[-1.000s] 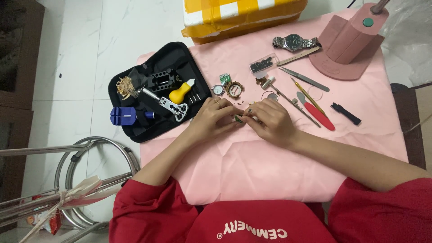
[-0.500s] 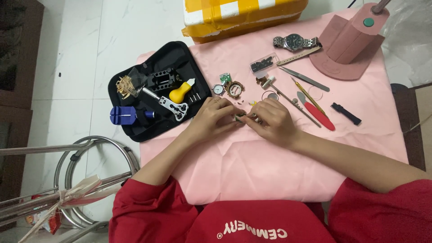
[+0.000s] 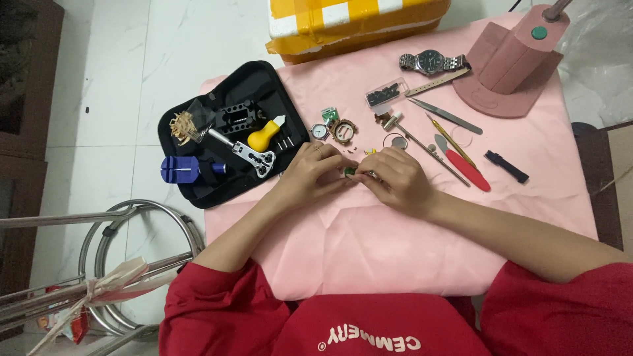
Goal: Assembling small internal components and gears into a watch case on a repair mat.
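Both hands, left hand [image 3: 315, 173] and right hand [image 3: 394, 182], pinch one small green part [image 3: 349, 173] with clenched fingers beside two watch movements [image 3: 333, 130].

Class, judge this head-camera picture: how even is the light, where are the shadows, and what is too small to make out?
Head view: soft, even light on the pink cloth; faint shadow beneath the left hand and right hand; sharp focus; the small green part pinched between them is too tiny to identify.

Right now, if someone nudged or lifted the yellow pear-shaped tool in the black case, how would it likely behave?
The yellow tool has a rounded bulb handle, so it would probably roll if nudged. It looks rigid and light. It lies loose in the black case, so it should lift out freely.
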